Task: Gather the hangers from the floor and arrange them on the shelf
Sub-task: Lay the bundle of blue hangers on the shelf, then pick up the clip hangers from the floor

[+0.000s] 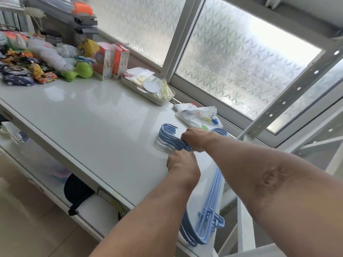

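Observation:
A stack of several light-blue plastic hangers (209, 210) lies flat on the glossy white shelf top (96, 123), at its right end. Their hooks (167, 133) curl toward the left, and the lower bars hang slightly over the shelf's front right corner. My right hand (194, 139) is closed over the necks of the hangers just below the hooks. My left hand (182, 164) presses on the same stack a little nearer to me, fingers curled around the necks. Both forearms cover the middle of the stack.
A printed plastic bag (199, 115) lies behind the hangers by the frosted window. A shallow tray (148, 86) of packets, cartons (111, 60), a green toy (79, 70) and toy cars (24, 75) crowd the far left. A black cap (76, 191) sits on the lower shelf.

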Available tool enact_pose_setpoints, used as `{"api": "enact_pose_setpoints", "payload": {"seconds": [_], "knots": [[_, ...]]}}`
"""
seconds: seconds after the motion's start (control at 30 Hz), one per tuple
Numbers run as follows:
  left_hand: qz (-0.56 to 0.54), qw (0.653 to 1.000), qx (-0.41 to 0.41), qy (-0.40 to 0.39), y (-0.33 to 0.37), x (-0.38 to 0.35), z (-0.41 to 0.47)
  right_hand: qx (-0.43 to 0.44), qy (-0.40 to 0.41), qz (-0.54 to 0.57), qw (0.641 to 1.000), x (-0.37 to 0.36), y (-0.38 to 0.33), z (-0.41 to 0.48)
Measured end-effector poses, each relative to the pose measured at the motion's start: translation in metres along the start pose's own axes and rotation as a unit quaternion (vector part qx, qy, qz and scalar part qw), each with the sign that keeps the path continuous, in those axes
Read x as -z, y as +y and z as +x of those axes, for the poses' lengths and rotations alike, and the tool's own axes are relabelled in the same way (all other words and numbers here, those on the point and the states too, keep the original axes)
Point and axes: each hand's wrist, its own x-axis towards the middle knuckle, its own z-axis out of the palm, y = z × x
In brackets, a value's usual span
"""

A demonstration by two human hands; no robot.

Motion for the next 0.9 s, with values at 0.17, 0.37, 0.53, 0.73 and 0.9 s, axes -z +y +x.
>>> {"api": "enact_pose_setpoints", "payload": {"seconds": [0.17,0.37,0.53,0.73,0.9], "knots": [[-0.048,0.999,0.015,0.004,-0.009,0.018,-0.013,-0.057,-0.055,0.031,0.996,0.016,0.004,-0.012],[-0.034,0.997,0.023,0.058,-0.061,0.06,-0.049,-0.087,0.035,0.15,0.984,0.069,-0.022,-0.042],[-0.046,0.996,0.047,0.053,-0.154,0.092,-0.116,-0.045,0.186,0.372,0.908,0.117,-0.114,-0.086],[-0.009,0.995,0.093,0.033,-0.283,0.098,-0.232,0.031,0.163,0.536,0.828,0.138,-0.279,-0.137],[0.008,0.993,0.12,0.013,-0.366,0.072,-0.31,0.046,0.099,0.55,0.828,0.131,-0.393,-0.143]]}}
